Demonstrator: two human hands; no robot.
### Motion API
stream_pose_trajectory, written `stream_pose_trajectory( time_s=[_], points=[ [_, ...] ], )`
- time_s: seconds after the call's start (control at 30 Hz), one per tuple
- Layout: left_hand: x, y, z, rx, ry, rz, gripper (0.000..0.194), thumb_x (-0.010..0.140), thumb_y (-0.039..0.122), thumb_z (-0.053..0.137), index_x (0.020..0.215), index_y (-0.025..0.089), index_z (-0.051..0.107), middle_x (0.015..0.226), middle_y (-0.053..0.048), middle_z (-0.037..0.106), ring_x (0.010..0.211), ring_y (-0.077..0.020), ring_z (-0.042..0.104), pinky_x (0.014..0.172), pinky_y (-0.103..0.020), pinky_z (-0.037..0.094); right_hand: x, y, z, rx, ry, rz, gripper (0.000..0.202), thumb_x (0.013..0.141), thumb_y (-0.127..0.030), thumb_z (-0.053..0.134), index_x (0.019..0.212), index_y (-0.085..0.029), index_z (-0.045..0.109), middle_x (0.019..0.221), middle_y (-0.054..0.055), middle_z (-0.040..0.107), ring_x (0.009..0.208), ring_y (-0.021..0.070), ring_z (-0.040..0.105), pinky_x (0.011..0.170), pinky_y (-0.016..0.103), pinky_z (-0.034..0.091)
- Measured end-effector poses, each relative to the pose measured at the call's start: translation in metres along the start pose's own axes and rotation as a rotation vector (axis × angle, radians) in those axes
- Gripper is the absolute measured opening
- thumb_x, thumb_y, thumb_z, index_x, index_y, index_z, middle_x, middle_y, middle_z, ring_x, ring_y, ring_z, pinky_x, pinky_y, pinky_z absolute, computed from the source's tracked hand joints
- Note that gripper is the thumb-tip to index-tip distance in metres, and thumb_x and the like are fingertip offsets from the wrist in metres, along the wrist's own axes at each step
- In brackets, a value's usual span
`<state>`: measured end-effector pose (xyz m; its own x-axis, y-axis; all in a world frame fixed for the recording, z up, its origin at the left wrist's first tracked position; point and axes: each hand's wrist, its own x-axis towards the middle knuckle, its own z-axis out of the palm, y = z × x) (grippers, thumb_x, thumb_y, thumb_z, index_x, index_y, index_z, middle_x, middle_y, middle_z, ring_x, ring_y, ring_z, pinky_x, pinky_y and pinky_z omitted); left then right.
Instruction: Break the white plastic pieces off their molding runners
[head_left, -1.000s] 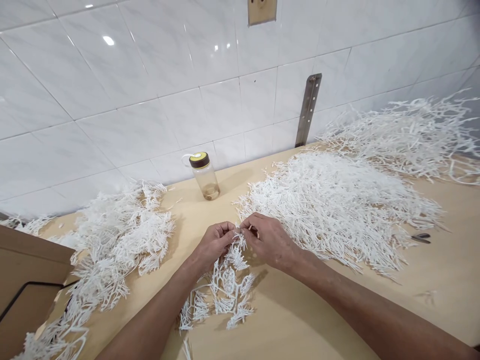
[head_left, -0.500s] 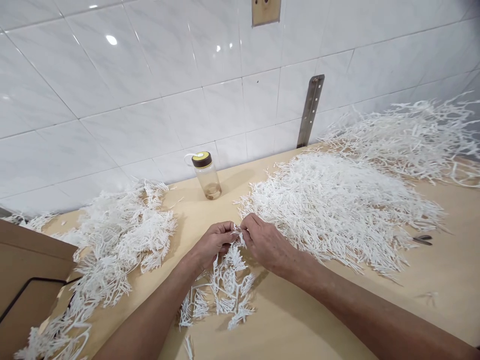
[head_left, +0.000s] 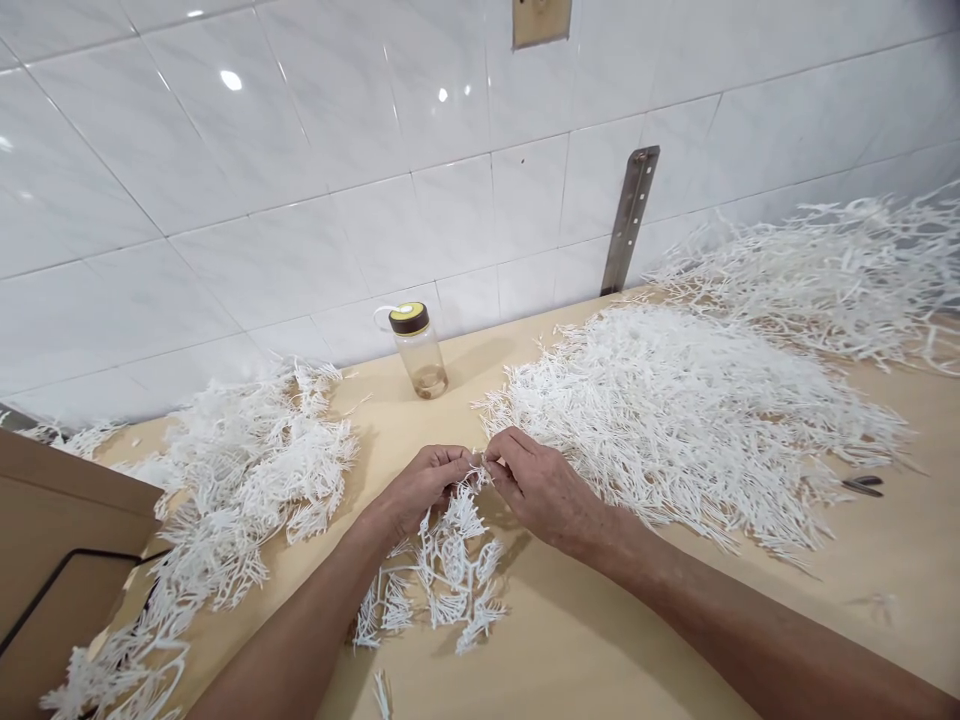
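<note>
A white branching plastic sprig with brush-like tips hangs between my forearms, low over the table. My left hand is closed on its upper end, thumb and index finger pinching it. Right beside that, my right hand pinches the tip of the sprig, its fingertips nearly meeting the left ones. The exact spot between the fingertips is too small to make out. A loose white tuft lies on the table below the sprig.
To the right spreads a heap of white tufts, with bare white stems behind. Assembled white sprigs pile up at left beside a cardboard box. A drink bottle stands near the tiled wall. Small dark snips lie at right.
Both hands stay together at the sprig's upper end, with the fingers slightly shifted. The sprig has moved very little. The whole view has shifted slightly.
</note>
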<state>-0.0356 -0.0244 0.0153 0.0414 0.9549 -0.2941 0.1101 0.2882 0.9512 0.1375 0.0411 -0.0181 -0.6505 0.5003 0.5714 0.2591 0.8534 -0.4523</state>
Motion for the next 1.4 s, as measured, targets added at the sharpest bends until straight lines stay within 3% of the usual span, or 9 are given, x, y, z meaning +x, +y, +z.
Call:
stream_pose_trajectory(
  time_s=[0.17, 0.37, 0.5, 0.77, 0.87, 0.97, 1.07, 1.2, 1.4],
  points=[
    [0.001, -0.001, -0.001, -0.057, -0.007, 0.024, 0.037, 0.075, 0.047, 0.071, 0.066, 0.015, 0.053, 0.056, 0.007, 0.041, 0.038, -0.0019, 0.026, 0.031, -0.016, 0.02, 0.001, -0.003, -0.002, 0.092, 0.007, 0.043, 0.015, 0.086, -0.004, 0.047, 0.083, -0.018, 0.052, 0.081, 0.002, 0.057, 0.064, 0.0123, 0.049, 0.058, 0.024, 0.039],
    [0.002, -0.007, 0.005, -0.107, -0.016, 0.037, 0.039, 0.076, 0.051, 0.07, 0.07, 0.017, 0.051, 0.055, 0.009, 0.035, 0.035, -0.0019, 0.023, 0.028, -0.015, 0.02, 0.004, -0.001, -0.009, 0.266, -0.004, 0.148, 0.013, 0.09, -0.01, 0.053, 0.091, -0.018, 0.062, 0.086, 0.004, 0.066, 0.072, 0.0139, 0.058, 0.065, 0.026, 0.045],
    [0.001, -0.006, 0.009, -0.095, 0.012, 0.015, 0.043, 0.075, 0.054, 0.07, 0.068, 0.018, 0.048, 0.052, 0.01, 0.032, 0.034, -0.002, 0.018, 0.025, -0.015, 0.02, 0.003, 0.003, -0.012, 0.227, -0.002, 0.109, 0.015, 0.09, -0.009, 0.051, 0.086, -0.018, 0.062, 0.083, 0.004, 0.065, 0.073, 0.0145, 0.058, 0.068, 0.027, 0.044],
    [0.003, -0.01, 0.005, -0.063, -0.011, 0.014, 0.04, 0.077, 0.054, 0.067, 0.072, 0.017, 0.052, 0.055, 0.009, 0.037, 0.032, -0.0018, 0.024, 0.026, -0.016, 0.022, 0.0, -0.003, -0.004, 0.092, -0.012, 0.063, 0.017, 0.081, -0.001, 0.049, 0.078, -0.018, 0.053, 0.077, 0.001, 0.056, 0.063, 0.0122, 0.047, 0.059, 0.025, 0.037],
    [0.003, -0.011, 0.008, -0.044, 0.004, 0.051, 0.041, 0.078, 0.055, 0.068, 0.071, 0.018, 0.05, 0.054, 0.009, 0.037, 0.033, -0.0028, 0.027, 0.029, -0.017, 0.023, 0.002, 0.003, -0.004, 0.059, -0.001, 0.238, 0.016, 0.087, -0.007, 0.046, 0.077, -0.019, 0.05, 0.074, 0.002, 0.056, 0.06, 0.0129, 0.047, 0.056, 0.025, 0.035],
    [0.006, -0.013, 0.011, -0.041, 0.044, 0.151, 0.044, 0.079, 0.056, 0.067, 0.069, 0.018, 0.047, 0.056, 0.007, 0.039, 0.042, -0.004, 0.032, 0.038, -0.017, 0.027, 0.004, 0.014, -0.013, -0.002, 0.109, 0.484, 0.015, 0.088, -0.014, 0.048, 0.074, -0.02, 0.049, 0.068, 0.002, 0.056, 0.057, 0.0142, 0.048, 0.053, 0.026, 0.035],
    [0.01, -0.016, 0.011, 0.022, 0.136, 0.224, 0.045, 0.081, 0.057, 0.064, 0.068, 0.018, 0.046, 0.056, 0.007, 0.035, 0.047, -0.0052, 0.03, 0.043, -0.018, 0.025, 0.005, 0.023, -0.025, -0.013, 0.191, 0.517, 0.01, 0.087, -0.018, 0.052, 0.077, -0.02, 0.052, 0.067, 0.001, 0.059, 0.058, 0.0149, 0.052, 0.057, 0.027, 0.037],
    [0.011, -0.019, 0.014, 0.121, 0.27, 0.302, 0.047, 0.081, 0.057, 0.063, 0.065, 0.018, 0.044, 0.057, 0.007, 0.031, 0.051, -0.0064, 0.027, 0.047, -0.02, 0.024, 0.006, 0.022, -0.031, 0.025, 0.205, 0.52, 0.011, 0.087, -0.027, 0.055, 0.08, -0.019, 0.057, 0.072, 0.002, 0.064, 0.06, 0.0157, 0.056, 0.06, 0.028, 0.039],
    [0.012, -0.024, 0.019, 0.208, 0.347, 0.357, 0.041, 0.085, 0.051, 0.061, 0.066, 0.017, 0.05, 0.058, 0.006, 0.034, 0.055, -0.0081, 0.03, 0.051, -0.022, 0.026, 0.007, 0.003, -0.03, 0.18, -0.033, 0.425, 0.024, 0.091, -0.033, 0.052, 0.083, -0.02, 0.07, 0.082, 0.002, 0.071, 0.069, 0.0161, 0.061, 0.065, 0.028, 0.044]
  ],
)
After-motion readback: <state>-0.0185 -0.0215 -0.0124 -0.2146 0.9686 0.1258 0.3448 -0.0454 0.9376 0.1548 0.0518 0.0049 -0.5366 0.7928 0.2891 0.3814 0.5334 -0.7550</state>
